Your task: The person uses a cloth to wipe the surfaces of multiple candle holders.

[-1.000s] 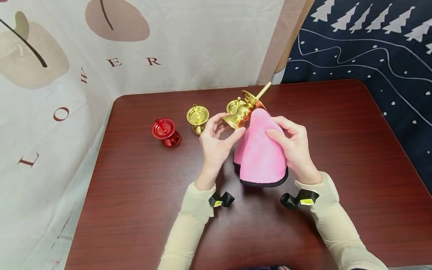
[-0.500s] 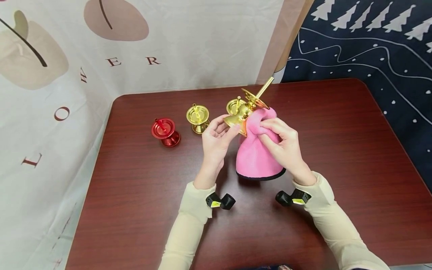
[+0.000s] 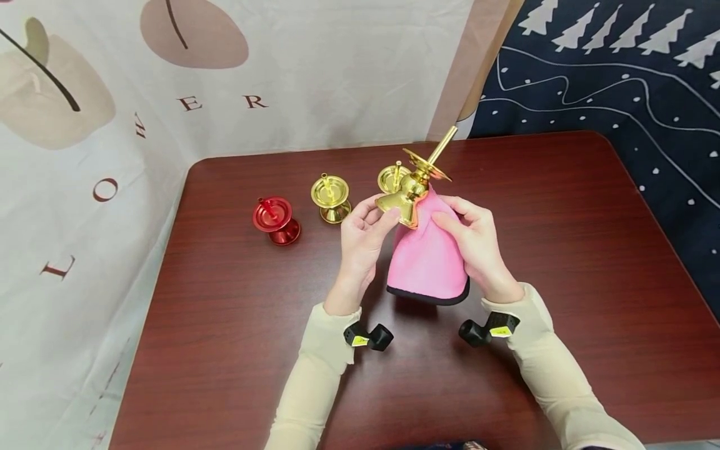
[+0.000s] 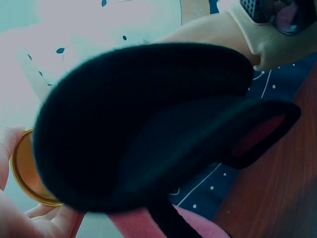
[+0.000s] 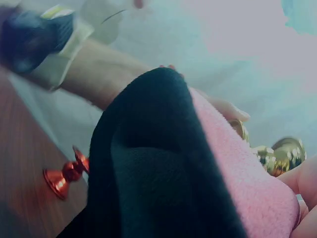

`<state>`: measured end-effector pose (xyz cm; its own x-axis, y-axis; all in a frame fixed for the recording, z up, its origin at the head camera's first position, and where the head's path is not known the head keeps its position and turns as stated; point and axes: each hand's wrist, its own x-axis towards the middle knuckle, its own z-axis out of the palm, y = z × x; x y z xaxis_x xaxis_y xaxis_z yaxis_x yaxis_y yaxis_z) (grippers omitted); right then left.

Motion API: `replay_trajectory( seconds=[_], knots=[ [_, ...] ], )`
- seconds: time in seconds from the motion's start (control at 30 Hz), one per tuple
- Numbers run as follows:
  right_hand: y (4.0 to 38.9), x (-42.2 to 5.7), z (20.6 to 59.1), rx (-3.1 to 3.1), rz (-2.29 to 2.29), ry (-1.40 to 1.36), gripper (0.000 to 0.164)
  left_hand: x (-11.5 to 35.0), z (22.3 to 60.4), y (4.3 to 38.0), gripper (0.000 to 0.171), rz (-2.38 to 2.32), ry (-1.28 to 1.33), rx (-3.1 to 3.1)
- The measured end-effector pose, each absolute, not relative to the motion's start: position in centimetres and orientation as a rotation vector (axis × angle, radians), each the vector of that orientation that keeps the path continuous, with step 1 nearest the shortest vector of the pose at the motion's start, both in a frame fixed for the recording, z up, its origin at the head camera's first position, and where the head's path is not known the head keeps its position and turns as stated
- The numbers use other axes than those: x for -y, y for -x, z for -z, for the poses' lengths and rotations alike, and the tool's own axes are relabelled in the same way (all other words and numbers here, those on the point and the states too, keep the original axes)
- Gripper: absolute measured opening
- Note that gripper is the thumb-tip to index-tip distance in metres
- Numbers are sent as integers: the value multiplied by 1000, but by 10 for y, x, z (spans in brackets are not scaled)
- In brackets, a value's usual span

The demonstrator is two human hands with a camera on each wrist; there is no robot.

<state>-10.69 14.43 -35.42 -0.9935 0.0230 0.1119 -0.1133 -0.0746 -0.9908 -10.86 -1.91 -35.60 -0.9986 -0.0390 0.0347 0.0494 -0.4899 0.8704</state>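
My left hand [image 3: 360, 244] holds a shiny gold candle holder [image 3: 400, 203] by its flared foot, thumb on the near side. The holder leans to the right, its dish and thin tube pointing up and away. My right hand [image 3: 477, 240] pinches a pink plush cloth [image 3: 429, 265] with black edging, thumb in front. The cloth's upper end lies against the holder's waist and foot, and its lower part hangs over the table. In the left wrist view the cloth's dark underside [image 4: 163, 114] hides most of the holder, leaving the round foot [image 4: 27, 168] visible.
A red candle holder [image 3: 277, 220] and a small gold candle holder [image 3: 330, 197] stand upright to the left on the brown table [image 3: 236, 350]. Another small gold one [image 3: 389, 178] stands behind the held holder, partly hidden. A pale printed curtain [image 3: 337, 75] hangs behind the table.
The right hand first bunches the cloth against the gold candle holder, then spreads it again, now lower along the waist and foot. The holder has risen slightly in the left hand.
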Motion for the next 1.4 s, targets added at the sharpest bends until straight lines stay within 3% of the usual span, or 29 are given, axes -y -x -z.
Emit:
replay_trajectory(
  seconds=[0.2, 0.5, 0.83, 1.03, 1.4],
  knots=[
    [111, -145, 353, 2056, -2419, -33, 21, 18, 360, 110, 33, 2621, 51, 1593],
    [96, -150, 345, 2168, -2304, -126, 20, 21, 365, 115, 46, 2324, 143, 1685],
    [91, -146, 341, 2063, -1517, -543, 23, 24, 374, 113, 61, 1508, 470, 1948],
    [89, -141, 341, 2034, -1229, -659, 24, 26, 375, 116, 60, 1151, 765, 1871],
    [91, -148, 346, 2053, -1204, -741, 22, 22, 377, 114, 65, 1270, 685, 1793]
  ],
)
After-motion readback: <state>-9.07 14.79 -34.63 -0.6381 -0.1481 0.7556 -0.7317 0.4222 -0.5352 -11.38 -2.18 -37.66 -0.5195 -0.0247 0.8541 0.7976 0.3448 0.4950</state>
